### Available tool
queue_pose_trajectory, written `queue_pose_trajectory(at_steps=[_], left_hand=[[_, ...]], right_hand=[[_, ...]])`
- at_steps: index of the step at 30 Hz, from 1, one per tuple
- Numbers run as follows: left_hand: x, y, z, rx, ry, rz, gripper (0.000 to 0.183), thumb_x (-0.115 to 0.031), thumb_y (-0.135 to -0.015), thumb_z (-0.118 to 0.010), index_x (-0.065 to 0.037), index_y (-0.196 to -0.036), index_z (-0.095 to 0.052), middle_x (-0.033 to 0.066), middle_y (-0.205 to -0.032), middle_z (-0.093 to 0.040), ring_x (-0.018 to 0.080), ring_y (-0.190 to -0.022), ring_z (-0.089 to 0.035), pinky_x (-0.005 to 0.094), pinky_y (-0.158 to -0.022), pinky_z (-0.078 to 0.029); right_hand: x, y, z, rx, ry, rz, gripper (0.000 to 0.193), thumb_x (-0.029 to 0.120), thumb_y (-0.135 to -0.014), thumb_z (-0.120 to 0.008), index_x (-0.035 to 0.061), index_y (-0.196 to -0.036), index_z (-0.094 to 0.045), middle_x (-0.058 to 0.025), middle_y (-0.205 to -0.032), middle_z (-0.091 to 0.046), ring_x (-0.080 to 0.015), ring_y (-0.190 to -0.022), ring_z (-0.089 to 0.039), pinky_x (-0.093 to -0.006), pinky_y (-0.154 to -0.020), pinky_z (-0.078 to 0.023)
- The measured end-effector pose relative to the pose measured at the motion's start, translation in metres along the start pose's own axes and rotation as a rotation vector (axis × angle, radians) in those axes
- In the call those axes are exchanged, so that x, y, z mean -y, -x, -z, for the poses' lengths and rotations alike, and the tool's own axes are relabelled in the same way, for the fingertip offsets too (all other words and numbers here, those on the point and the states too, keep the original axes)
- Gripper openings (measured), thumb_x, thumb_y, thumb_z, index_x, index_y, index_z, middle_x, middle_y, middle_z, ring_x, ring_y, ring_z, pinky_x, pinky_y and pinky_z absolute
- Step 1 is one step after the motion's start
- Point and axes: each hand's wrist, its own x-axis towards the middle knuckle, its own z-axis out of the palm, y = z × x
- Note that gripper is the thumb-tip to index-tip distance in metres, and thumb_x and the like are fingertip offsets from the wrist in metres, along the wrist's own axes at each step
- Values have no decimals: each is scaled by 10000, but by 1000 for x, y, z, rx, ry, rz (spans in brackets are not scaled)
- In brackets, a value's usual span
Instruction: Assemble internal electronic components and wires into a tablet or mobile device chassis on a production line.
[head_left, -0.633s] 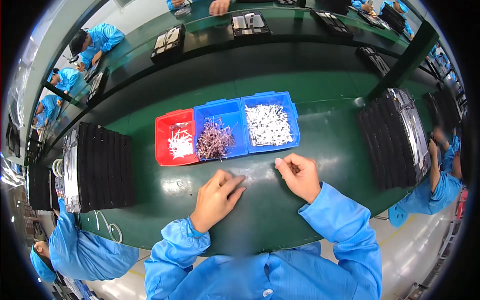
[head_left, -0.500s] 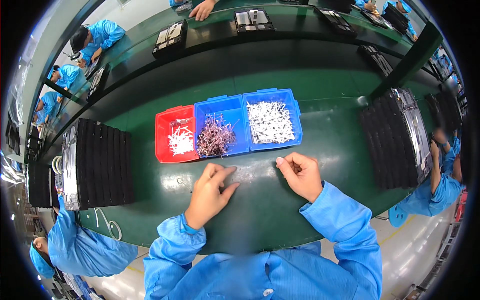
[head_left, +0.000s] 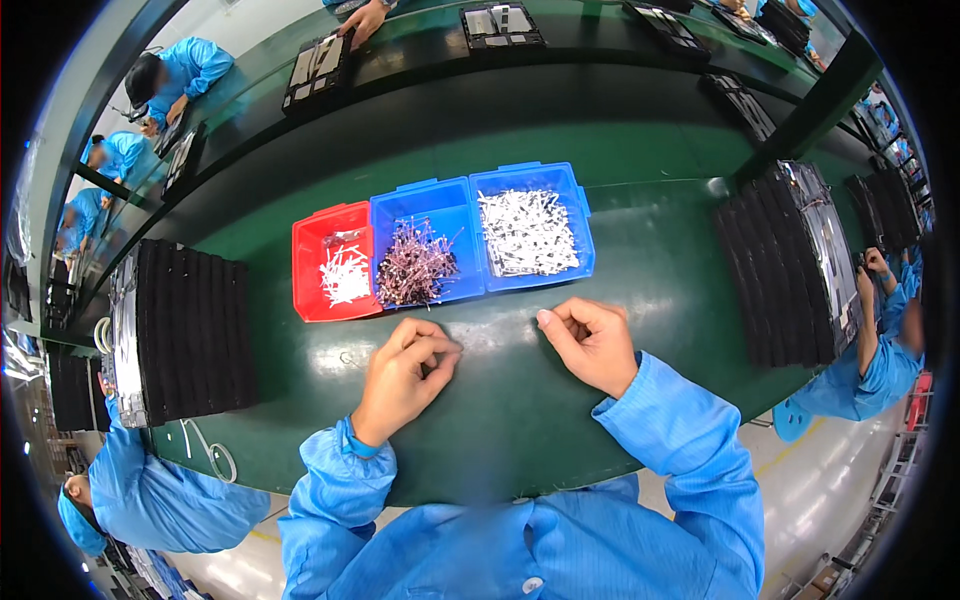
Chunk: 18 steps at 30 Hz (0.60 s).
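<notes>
My left hand (head_left: 405,382) hovers over the green table in front of the bins, fingers bent and their tips close to the thumb. My right hand (head_left: 592,345) is curled closed, the thumb against the bent index finger. Whatever either hand holds, if anything, is hidden or too small to make out. Beyond the hands stand a red bin (head_left: 302,285) of short white strips (head_left: 346,275), a blue bin (head_left: 400,200) with a tangle of thin pinkish-brown leaded parts (head_left: 418,262), and another blue bin (head_left: 585,235) full of small white-and-black pieces (head_left: 530,232). Neither hand touches a bin.
Stacks of black padded trays stand at the left (head_left: 195,330) and right (head_left: 775,270). A pale cable (head_left: 222,462) lies by the left table edge. A raised shelf across the back carries flat dark devices (head_left: 502,25). Co-workers in blue sit around; one person's hand (head_left: 365,20) touches a device.
My left hand's fingertips have drawn closer to the thumb. My right hand keeps about the same curl. The view has shifted slightly, and a co-worker's hand at the top has moved onto a device.
</notes>
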Motion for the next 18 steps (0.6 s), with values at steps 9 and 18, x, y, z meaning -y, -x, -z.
queue_pose_trajectory(at_steps=[9,18], left_hand=[[-24,13,-19,-121,224,-121,193,84,-825,-799,-12,-991,-773,86,-1071,-624,97,-764,-639,230,-635,-529],[-26,17,-22,-107,241,-191,222,75,-835,-803,-30,-1030,-786,73,-1073,-634,114,-780,-657,256,-633,-542]], right_hand=[[30,20,-8,367,-150,142,342,41,-823,-850,15,-1140,-724,-94,-1083,-704,-58,-619,-611,-216,-502,-452],[30,26,-20,275,-83,226,144,22,-866,-788,25,-998,-730,-56,-904,-719,-90,-529,-598,-260,-472,-460]])
